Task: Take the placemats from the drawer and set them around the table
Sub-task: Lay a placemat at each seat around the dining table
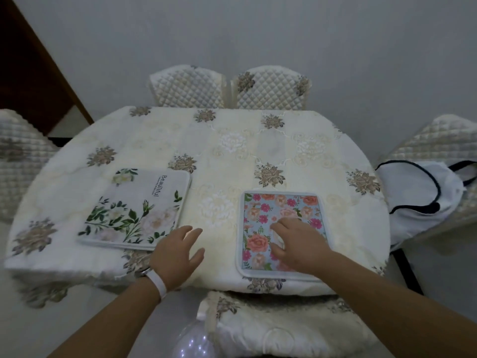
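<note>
Two placemats lie flat on the table (160, 140), which is draped in a cream flowered cloth. A white placemat (136, 208) with green leaves and pale roses sits at the near left. A light-blue placemat (268, 215) with pink and orange flowers sits at the near right, its front edge reaching the table's rim. My right hand (296, 244) rests on the blue placemat with its fingers spread and slightly bent. My left hand (178, 251) hovers over bare cloth between the two mats, fingers relaxed and holding nothing, close to the white mat's near right corner.
Quilted cream chairs stand around the table: two at the far side (188, 86) (271, 86), one at the left (18, 156), one at the right (444, 140), and one tucked in below me (278, 329). A white bag with dark straps (418, 192) lies on the right chair.
</note>
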